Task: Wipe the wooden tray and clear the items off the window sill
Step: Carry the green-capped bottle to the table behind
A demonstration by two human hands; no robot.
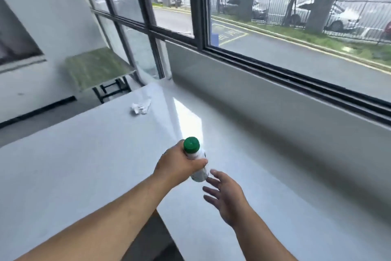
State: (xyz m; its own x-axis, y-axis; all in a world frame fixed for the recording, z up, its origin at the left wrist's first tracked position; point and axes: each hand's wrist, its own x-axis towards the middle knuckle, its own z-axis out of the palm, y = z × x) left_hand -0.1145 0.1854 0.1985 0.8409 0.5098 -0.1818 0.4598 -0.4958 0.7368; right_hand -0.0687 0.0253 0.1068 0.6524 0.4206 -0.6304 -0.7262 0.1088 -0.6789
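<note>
— Bottle in hand above the window sill: our left hand has its grip wrapped round the white body just under the green cap, so the thing hangs tilted, base toward us.

— And the right hand?

— Fingers spread, grip released, holding nothing, just beside the bottle's base. We judge it stands ready to take or steady the bottle.

— What else do we see on the sill?

— Nothing on the stretch in view; it lies bare below the dark window frame. A crumpled white tissue sits well apart on the white table to the left, perhaps kept there for wiping.

— The wooden tray?

— Not in view, so we cannot say whether it has been wiped.

— Where does that leave us?

— Clearing the sill looks near done; the bottle wants a place to be set down.
</note>
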